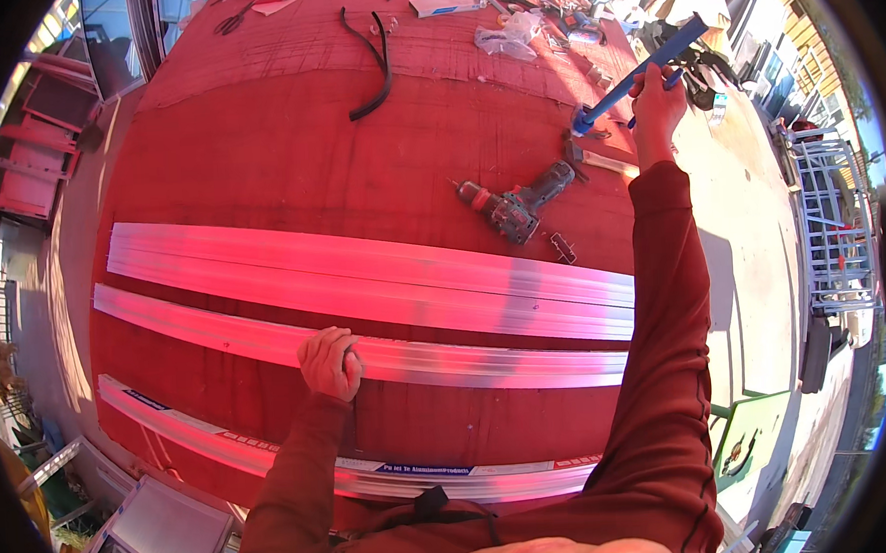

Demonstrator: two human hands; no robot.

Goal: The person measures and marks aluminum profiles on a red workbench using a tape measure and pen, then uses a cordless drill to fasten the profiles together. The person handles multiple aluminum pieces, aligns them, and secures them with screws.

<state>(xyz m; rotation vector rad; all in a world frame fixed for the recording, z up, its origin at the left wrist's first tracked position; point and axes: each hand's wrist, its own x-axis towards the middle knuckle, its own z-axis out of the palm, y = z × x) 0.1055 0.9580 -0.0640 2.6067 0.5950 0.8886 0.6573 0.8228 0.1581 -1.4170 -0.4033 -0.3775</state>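
Near, a silver strip (242, 456) bears a printed blue-and-white label (423, 469). Beyond, on the red surface (256, 146), the left hand (331, 364) rests fisted against a shiny, pink-tinted strip (488, 368). Far right, the right hand (661, 110) grips a straight blue tool (667, 53).

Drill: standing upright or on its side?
On its side: from above, the drill shows its whole pistol outline, from chuck to handle, laid out on the red surface.
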